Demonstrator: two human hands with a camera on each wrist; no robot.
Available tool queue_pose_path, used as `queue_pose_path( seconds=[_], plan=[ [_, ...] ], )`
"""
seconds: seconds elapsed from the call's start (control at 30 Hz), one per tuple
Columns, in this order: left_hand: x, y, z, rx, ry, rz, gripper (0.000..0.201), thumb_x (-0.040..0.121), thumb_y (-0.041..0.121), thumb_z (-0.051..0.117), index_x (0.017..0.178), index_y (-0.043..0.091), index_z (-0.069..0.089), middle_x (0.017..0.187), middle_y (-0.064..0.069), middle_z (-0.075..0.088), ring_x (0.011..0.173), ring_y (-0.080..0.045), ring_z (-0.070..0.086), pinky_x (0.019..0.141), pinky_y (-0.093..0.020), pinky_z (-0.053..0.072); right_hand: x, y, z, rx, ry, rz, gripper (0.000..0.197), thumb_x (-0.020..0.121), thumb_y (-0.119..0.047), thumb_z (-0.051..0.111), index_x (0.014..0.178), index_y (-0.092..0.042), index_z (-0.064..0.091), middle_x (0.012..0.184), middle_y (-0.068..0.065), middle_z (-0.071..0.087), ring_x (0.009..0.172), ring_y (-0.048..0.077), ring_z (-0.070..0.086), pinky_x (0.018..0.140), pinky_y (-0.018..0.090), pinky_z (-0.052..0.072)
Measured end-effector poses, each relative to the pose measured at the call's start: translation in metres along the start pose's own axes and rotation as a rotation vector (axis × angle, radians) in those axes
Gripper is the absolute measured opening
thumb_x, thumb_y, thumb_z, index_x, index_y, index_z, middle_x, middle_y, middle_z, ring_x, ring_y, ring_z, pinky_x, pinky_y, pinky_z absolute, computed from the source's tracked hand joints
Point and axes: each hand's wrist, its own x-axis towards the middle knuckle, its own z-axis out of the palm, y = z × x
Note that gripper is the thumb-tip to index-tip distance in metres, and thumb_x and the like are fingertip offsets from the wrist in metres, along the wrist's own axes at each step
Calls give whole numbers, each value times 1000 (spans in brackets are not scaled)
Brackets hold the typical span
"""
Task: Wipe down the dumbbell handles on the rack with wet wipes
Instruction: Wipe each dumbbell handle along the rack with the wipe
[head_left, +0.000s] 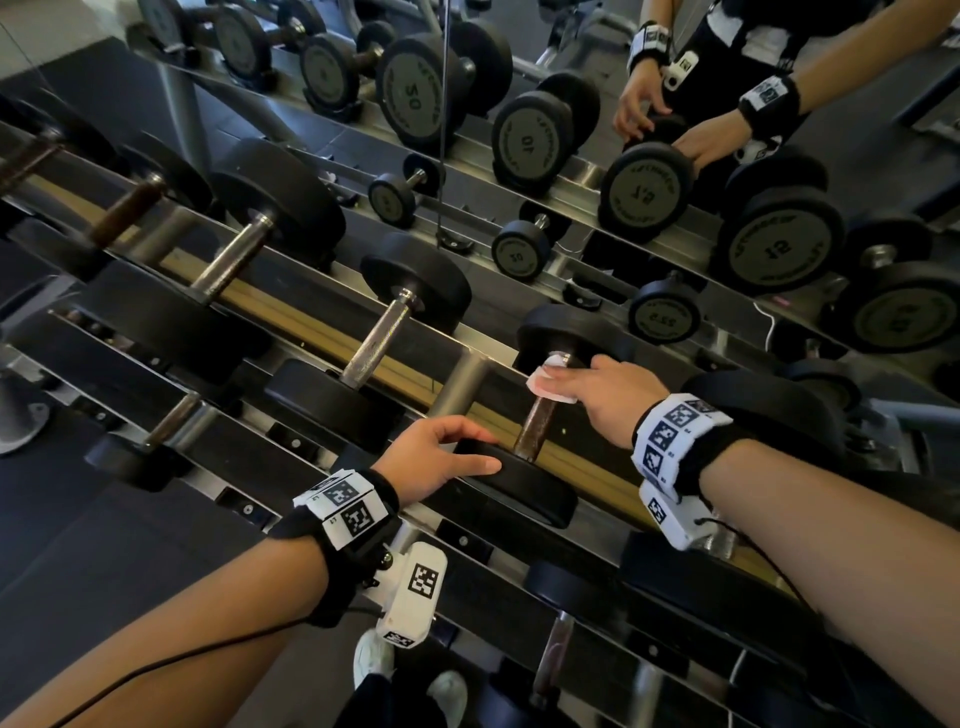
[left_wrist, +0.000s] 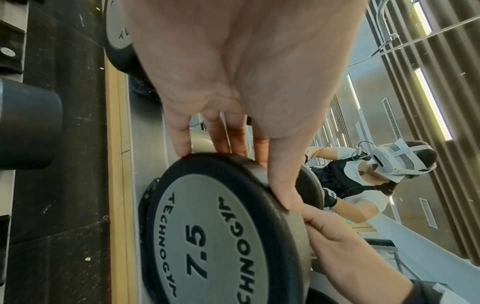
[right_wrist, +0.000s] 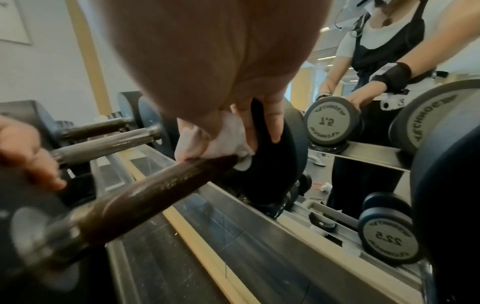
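Your left forearm fills the near edge of the head view, and your left hand (head_left: 441, 457) rests at about 6 o'clock in that view on the near head of the 7.5 dumbbell (left_wrist: 221, 236), its grip spread, fingers and thumb lying over the black rim to steady it. Your right hand (head_left: 605, 397), at roughly 3 o'clock from the left, pinches a white wet wipe (head_left: 545, 383) against the far end of the brown handle (head_left: 535, 428), right where it meets the far head.

What the coming stroke turns on, as I judge it: the handle's long axis runs from 12 o'clock down to 6 o'clock, from the wipe toward your left hand. Unwiped length lies at 6 o'clock from the right grip, so the wipe should travel toward you along that axis. Your right hand is the nearer one to the handle.

Only the left wrist view shows the 7.5 marking. Only the right wrist view shows the wipe (right_wrist: 221, 139) folded over the top of the handle (right_wrist: 145, 197), with the underside uncovered. The rack (head_left: 363, 353) carries more handles toward 10 o'clock.
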Motion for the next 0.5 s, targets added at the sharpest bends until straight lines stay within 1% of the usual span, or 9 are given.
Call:
queue_pose_path(
  seconds=[0.07, 0.1, 0.13, 0.17, 0.23, 0.3, 0.37, 0.43, 0.5],
  plan=[
    [0, 0, 0, 5, 3, -3, 22, 79, 29, 80, 96, 38, 72, 98, 22, 69, 96, 7, 60, 78, -14, 36, -1, -3, 10, -150, -80, -68, 63, 94, -15, 50, 143, -49, 30, 139, -6, 48, 109, 23, 54, 87, 38, 51],
    [-1, 0, 1, 4, 3, -4, 22, 79, 29, 80, 96, 38, 71, 97, 22, 69, 95, 7, 60, 79, -14, 36, -5, -4, 18, -217, -83, -151, 44, 94, -37, 55, 135, -45, 41, 124, -1, 56, 102, 23, 58, 82, 39, 51],
    [-1, 0, 1, 2, 3, -4, 22, 79, 29, 80, 96, 38, 71, 97, 22, 69, 95, 7, 61, 80, -15, 37, -10, -9, 23, -184, -95, -167, 44, 88, -63, 54, 127, -42, 51, 114, 1, 61, 96, 21, 61, 78, 34, 49],
    [-1, 0, 2, 0, 6, -5, 22, 79, 29, 80, 96, 38, 72, 97, 22, 69, 96, 6, 61, 83, -18, 39, -14, -12, 24, -175, -68, -237, 50, 84, -73, 48, 126, -45, 53, 119, 1, 62, 95, 18, 62, 79, 29, 46],
    [-1, 0, 1, -7, 12, -5, 22, 78, 28, 81, 96, 37, 72, 97, 21, 70, 97, 3, 63, 87, -22, 42, -15, -13, 31, -51, -82, -297, 50, 98, -40, 45, 143, -57, 29, 145, -3, 50, 105, 19, 61, 85, 25, 43],
    [-2, 0, 1, -18, 2, 2, 22, 79, 27, 80, 96, 36, 72, 96, 24, 70, 93, 8, 63, 83, -19, 41, -11, -6, 22, 126, -108, -154, 75, 97, -12, 45, 145, -61, 14, 143, 0, 51, 110, 23, 61, 93, 31, 48],
    [-2, 1, 2, -19, -2, 9, 21, 80, 25, 79, 97, 35, 72, 95, 28, 68, 90, 14, 61, 79, -17, 38, -7, 1, 10, 225, -75, -17, 82, 95, -4, 44, 142, -64, 15, 144, -4, 51, 111, 22, 61, 98, 35, 49],
    [-3, 1, 2, -14, 3, 13, 21, 80, 25, 79, 98, 35, 71, 94, 31, 67, 89, 17, 59, 78, -16, 36, -5, 4, 5, 271, -11, 33, 87, 91, 5, 41, 140, -62, 17, 153, -20, 37, 115, 18, 60, 96, 30, 48],
    [-4, 2, 2, -12, 4, 14, 22, 81, 25, 79, 99, 33, 71, 95, 29, 68, 89, 15, 60, 78, -16, 37, -7, 2, 7, 249, -6, 48, 86, 91, 7, 42, 145, -56, 20, 158, -19, 28, 125, 20, 55, 100, 34, 46]
  ],
)
